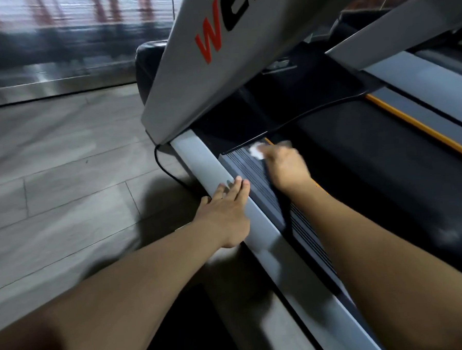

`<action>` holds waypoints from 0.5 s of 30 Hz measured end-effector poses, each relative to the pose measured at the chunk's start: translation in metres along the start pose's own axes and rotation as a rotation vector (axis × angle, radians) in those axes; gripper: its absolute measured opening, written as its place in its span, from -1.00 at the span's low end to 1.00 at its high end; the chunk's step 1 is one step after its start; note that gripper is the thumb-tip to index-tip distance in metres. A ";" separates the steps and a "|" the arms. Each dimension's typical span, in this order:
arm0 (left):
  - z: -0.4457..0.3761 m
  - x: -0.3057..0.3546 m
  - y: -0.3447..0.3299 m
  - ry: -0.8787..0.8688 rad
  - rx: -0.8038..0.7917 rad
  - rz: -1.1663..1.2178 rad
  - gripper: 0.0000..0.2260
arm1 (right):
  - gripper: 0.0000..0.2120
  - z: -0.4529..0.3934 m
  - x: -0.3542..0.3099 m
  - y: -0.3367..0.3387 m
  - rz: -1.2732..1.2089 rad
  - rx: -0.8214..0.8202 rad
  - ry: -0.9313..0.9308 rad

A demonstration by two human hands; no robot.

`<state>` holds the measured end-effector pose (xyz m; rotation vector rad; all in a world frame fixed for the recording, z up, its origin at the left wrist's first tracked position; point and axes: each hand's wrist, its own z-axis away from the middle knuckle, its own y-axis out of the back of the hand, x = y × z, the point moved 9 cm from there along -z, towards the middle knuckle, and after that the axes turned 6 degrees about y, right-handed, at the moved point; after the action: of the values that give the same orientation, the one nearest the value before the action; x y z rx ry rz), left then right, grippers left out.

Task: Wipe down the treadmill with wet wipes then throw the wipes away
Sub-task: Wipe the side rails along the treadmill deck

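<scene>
Wiping's on the right hand [287, 163], which pinches a crumpled white wet wipe [256, 150] against the dark ribbed plastic side rail [254, 184] at its far end. The rail's length runs back toward the person. Left hand [224, 212] rests flat, fingers straight, on the grey metal frame edge [196, 155].

Ahead of you the slanted grey upright [219, 68] overhangs the ribbed side rail [251, 173], closing off the way forward. The black belt [371, 167] lies open to your right, the wooden floor [63, 170] to your left.
</scene>
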<state>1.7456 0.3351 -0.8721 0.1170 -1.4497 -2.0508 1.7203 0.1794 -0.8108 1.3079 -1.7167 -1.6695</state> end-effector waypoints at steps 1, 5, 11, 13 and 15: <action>0.000 0.001 0.000 -0.007 -0.002 0.012 -0.33 | -0.66 0.001 0.021 0.004 -0.009 0.032 -0.099; -0.001 -0.001 -0.003 -0.006 -0.013 0.031 -0.33 | -0.70 0.018 -0.025 -0.015 -0.115 -0.017 0.115; 0.018 0.017 0.003 -0.117 0.071 -0.068 -0.36 | -0.69 0.021 0.023 0.014 -0.026 0.026 -0.050; 0.028 0.027 -0.004 -0.167 0.117 -0.085 -0.37 | -0.69 0.032 0.025 0.016 -0.064 0.101 -0.092; 0.035 0.027 -0.010 -0.163 0.169 -0.072 -0.40 | -0.63 0.052 -0.015 0.002 -0.117 0.065 0.095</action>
<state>1.7051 0.3518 -0.8595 0.0729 -1.7424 -2.0309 1.6847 0.2200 -0.8143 1.5189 -1.6810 -1.5979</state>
